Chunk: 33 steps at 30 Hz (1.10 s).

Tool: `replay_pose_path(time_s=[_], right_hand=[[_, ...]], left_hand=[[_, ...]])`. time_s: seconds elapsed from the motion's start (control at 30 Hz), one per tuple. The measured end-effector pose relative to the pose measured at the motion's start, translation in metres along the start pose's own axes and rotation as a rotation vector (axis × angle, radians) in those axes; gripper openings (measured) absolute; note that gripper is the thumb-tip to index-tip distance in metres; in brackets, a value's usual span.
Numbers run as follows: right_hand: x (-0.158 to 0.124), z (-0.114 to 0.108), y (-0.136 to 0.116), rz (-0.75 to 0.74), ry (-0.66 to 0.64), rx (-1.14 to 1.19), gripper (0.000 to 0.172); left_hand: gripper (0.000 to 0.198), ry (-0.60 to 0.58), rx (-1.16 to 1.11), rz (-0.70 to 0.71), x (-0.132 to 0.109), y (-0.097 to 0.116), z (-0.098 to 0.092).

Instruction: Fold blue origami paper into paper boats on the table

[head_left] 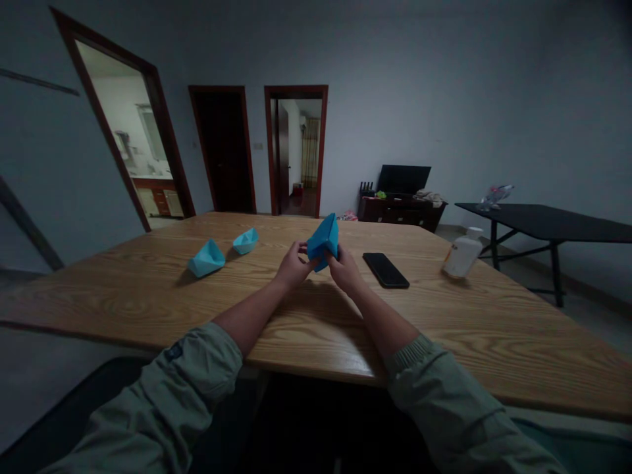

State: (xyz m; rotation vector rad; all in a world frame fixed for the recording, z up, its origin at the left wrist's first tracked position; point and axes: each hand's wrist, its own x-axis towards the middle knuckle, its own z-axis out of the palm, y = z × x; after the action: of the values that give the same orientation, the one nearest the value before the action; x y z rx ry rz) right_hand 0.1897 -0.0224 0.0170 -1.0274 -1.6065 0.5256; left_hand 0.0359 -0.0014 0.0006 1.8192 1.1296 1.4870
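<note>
Between both hands, above the middle of the wooden table (424,329), I hold a folded blue paper (323,238) tilted upward; its exact shape is partly covered by my fingers. My left hand (295,264) grips its lower left side, fingers behind and thumb in front. On the lower right side, my right hand (344,268) is closed with the thumb pressed on the paper. To the left lie two light blue paper boats, a larger one (207,259) nearer me and a smaller one (245,241) farther back.
A black phone (386,270) lies right of my hands. Farther right stands a white bottle (463,253). A black table (548,220) is beyond the right edge. Against the back wall, a dark cabinet (402,210) carries a television (403,179).
</note>
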Motion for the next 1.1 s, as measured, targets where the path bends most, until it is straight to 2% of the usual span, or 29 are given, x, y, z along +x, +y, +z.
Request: replay_pose_path(time_s=[0.1, 0.3, 0.5, 0.7, 0.9, 1.1], right_hand=[[-0.001, 0.003, 0.002, 0.019, 0.033, -0.006, 0.031], [-0.002, 0.013, 0.015, 0.086, -0.012, 0.111, 0.042], [0.000, 0.011, 0.016, 0.069, -0.161, 0.185, 0.030], [0.001, 0.002, 0.012, 0.081, -0.203, 0.192, 0.025], [0.002, -0.001, 0.010, 0.085, -0.247, 0.275, 0.025], [0.001, -0.003, 0.004, 0.081, -0.223, 0.243, 0.022]], left_hand=[[0.039, -0.084, 0.034, -0.010, -0.002, -0.001, 0.003], [0.036, -0.054, -0.066, -0.043, -0.002, 0.004, 0.000], [0.023, -0.090, -0.156, -0.114, 0.000, 0.003, 0.000], [0.013, -0.172, -0.109, -0.088, 0.003, -0.001, -0.005], [0.020, -0.239, -0.185, -0.108, 0.005, 0.000, -0.008], [0.038, -0.195, -0.262, -0.037, 0.004, 0.003, -0.009]])
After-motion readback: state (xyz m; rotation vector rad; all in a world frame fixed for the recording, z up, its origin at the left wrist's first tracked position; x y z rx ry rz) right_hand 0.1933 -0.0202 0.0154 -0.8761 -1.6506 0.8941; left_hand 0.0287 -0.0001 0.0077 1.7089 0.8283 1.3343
